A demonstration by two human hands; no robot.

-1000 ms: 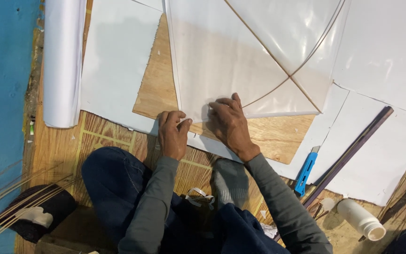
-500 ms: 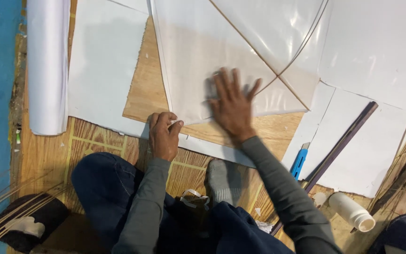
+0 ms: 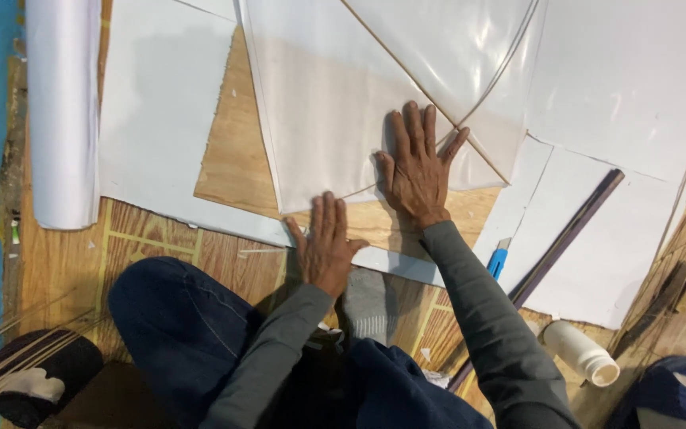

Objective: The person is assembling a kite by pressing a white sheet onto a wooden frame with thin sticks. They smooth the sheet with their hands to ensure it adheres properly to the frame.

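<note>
A translucent white plastic sheet (image 3: pixel 343 103) with thin bamboo sticks (image 3: pixel 414 79) crossing it lies on a plywood board (image 3: pixel 232 171). My right hand (image 3: pixel 416 168) lies flat, fingers spread, on the sheet's lower part beside the stick crossing. My left hand (image 3: pixel 323 242) rests flat at the sheet's bottom edge, fingers touching the corner and the board. Neither hand holds anything.
A white paper roll (image 3: pixel 61 111) lies at the left. White paper sheets (image 3: pixel 629 87) surround the board. A blue utility knife (image 3: pixel 498 258), a long dark ruler (image 3: pixel 565 234) and a white bottle (image 3: pixel 581 351) lie to the right. Thin bamboo strips (image 3: pixel 9 349) sit at lower left.
My right hand has slid up and right across the sheet, spreading flat. My left hand has opened from a loose fist to a flat palm at the sheet's edge.
</note>
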